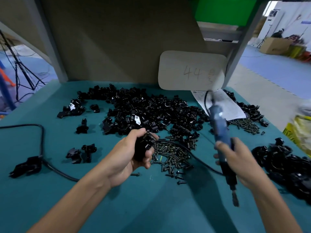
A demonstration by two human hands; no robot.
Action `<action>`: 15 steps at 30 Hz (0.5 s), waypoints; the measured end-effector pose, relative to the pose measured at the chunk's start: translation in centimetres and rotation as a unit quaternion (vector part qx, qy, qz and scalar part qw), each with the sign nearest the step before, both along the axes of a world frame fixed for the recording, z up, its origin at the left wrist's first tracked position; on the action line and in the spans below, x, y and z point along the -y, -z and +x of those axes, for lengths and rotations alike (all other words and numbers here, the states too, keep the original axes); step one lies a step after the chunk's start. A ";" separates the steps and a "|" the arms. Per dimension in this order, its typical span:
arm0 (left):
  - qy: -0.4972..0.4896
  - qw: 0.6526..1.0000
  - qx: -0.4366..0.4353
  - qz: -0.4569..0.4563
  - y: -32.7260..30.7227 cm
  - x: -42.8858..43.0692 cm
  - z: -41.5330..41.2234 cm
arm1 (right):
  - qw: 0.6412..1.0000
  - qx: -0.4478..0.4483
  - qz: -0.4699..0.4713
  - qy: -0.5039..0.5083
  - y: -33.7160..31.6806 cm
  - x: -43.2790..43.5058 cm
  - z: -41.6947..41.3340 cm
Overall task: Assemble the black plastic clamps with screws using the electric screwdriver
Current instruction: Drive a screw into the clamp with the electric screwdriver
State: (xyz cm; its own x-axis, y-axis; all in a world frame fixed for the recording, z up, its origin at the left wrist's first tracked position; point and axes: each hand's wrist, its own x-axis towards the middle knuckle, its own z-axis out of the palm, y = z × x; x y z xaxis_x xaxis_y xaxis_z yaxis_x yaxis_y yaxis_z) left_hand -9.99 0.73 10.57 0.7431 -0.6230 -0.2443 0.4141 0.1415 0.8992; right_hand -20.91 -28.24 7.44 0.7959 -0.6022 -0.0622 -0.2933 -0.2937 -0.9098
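A blue-green bench (50, 190) holds everything. Far left, a black cable (42, 140) bends across it and runs toward the middle. A few loose black clamp pieces (80, 153) lie near the cable, well apart from each other.

At the back, in the middle, is a big heap of black parts (151, 111). Just in front of it, the left hand (127, 157) is held above the bench. Its fingers are curled round a black clamp (143, 145) and grip it. Beside that hand, a pile of dark screws (171, 155) lies on the bench, with a few strays nearer the person.

Next comes the blue electric screwdriver (220, 128). It looks blurry. The right hand (239, 163) has its fingers wrapped round the lower part, with the dark tip pointing down and toward the person. Its cord goes up from the top end.

Behind it, a white card (191, 69) with "44" on it leans against the back wall, and a sheet of paper (225, 105) lies flat. More screws (245, 125) sit by the paper. Far right is another heap of black clamps (286, 163), with a yellow bag (301, 130) at the edge.
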 end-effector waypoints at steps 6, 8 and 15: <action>-0.001 1.000 0.004 -0.003 -0.3 0.4 -0.1 | 0.957 0.214 0.186 -0.057 -5.6 -1.8 0.5; 0.002 1.000 0.008 -0.005 -0.3 0.4 -0.2 | 0.949 0.240 0.198 -0.058 -5.4 -2.3 0.7; -0.003 1.000 0.000 0.001 -0.8 -0.3 -0.3 | 0.930 0.287 0.219 -0.076 -4.6 -2.7 1.1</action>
